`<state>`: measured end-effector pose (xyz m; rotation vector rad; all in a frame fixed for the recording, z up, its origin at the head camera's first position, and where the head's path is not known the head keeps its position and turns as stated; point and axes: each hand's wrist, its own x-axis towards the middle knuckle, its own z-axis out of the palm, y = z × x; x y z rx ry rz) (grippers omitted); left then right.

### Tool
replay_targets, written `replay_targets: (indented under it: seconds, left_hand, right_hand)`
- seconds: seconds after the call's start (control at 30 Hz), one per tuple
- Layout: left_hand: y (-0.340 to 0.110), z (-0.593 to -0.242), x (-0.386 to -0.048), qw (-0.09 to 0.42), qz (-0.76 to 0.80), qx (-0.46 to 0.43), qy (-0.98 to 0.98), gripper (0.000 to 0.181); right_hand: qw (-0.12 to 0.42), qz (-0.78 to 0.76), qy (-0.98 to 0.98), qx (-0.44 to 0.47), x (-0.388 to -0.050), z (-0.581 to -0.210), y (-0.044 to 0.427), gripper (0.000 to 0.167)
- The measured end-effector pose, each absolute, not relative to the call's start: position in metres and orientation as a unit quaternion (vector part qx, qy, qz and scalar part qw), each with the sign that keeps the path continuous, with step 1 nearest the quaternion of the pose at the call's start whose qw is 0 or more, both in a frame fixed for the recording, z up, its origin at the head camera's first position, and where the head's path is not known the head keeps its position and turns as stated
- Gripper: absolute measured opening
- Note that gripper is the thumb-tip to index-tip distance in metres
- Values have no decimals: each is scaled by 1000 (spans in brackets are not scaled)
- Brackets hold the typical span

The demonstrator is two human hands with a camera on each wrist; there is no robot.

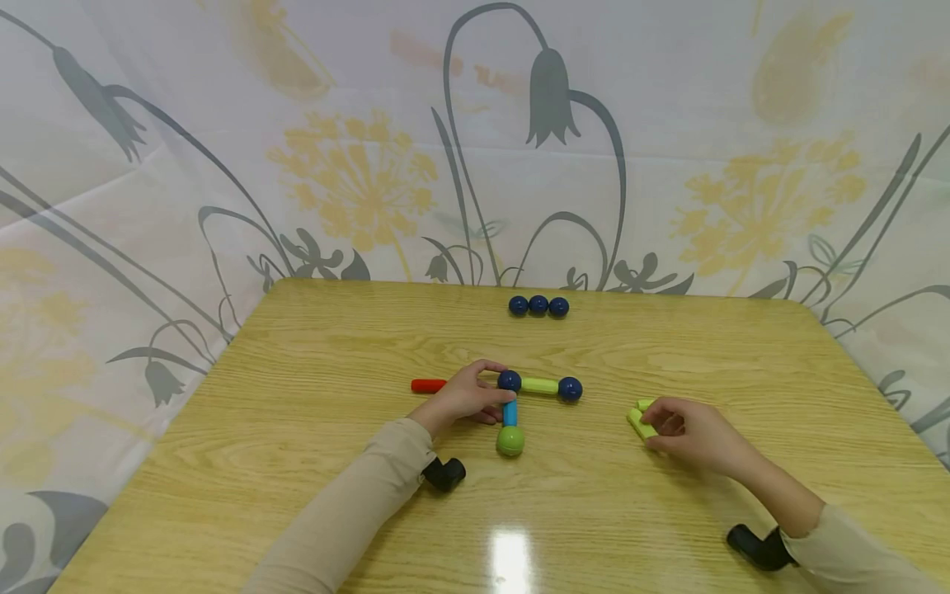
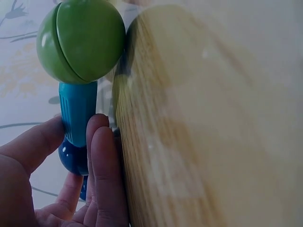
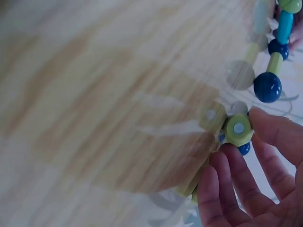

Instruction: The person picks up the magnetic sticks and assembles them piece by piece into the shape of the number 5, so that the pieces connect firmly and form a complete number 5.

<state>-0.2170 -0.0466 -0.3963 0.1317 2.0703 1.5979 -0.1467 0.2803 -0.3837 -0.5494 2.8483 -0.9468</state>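
1. Head view: we look across a wooden table (image 1: pixel 609 511) whose far side meets a flowered cloth (image 1: pixel 668 206). Near the table's middle, several parts form a joined shape. A dark blue corner ball (image 1: pixel 509 379) meets a lime rod (image 1: pixel 539 385), which runs right to a dark blue end ball (image 1: pixel 570 388); a blue rod (image 1: pixel 510 412) runs from the corner ball to the green ball (image 1: pixel 510 440) on the near side.
2. Head view, left side: our left hand (image 1: pixel 466 393) reaches in from the left, its fingers bent about the corner ball and the blue rod. A red rod (image 1: pixel 428 385) lies left of it, its right end hidden behind the hand, so we cannot tell whether it is joined.
3. Head view, right and far: our right hand (image 1: pixel 693 429), fingers curved, pinches the nearer loose rod (image 1: pixel 640 423), with the farther loose rod (image 1: pixel 644 404) just beside it; both are lime. At the far side, three dark blue balls (image 1: pixel 538 305) stand in a row.
4. Left wrist view: we see the thumb and fingers nearly closed, gripping the blue rod from opposite sides, near the corner ball. We cannot tell whether the green ball touches the table.
5. Right wrist view: thumb and one finger close on the lime rod, whose round end shows a pale metallic disc (image 3: pixel 238 128). The other fingers are loosely bent.
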Motion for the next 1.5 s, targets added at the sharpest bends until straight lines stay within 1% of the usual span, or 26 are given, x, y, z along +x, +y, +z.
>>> replay_targets:
  seconds: [0.33,0.67,0.9,1.2,1.5]
  left_hand:
    - [-46,-396,-215,254,587,53,767,54]
    - [-46,-395,-216,257,590,54,764,54]
    - [-46,-394,-215,257,590,50,764,52]
    - [-46,-394,-215,258,593,47,761,52]
    - [-48,-394,-215,260,598,48,757,52]
  right_hand:
    - [62,-323,919,-216,-151,-382,266,20]
    - [59,-326,912,-241,-154,-381,253,18]
    - [74,-340,903,-251,-156,-379,243,19]
    - [80,-350,893,-272,-158,-378,230,19]
    - [102,-357,884,-282,-160,-381,216,20]
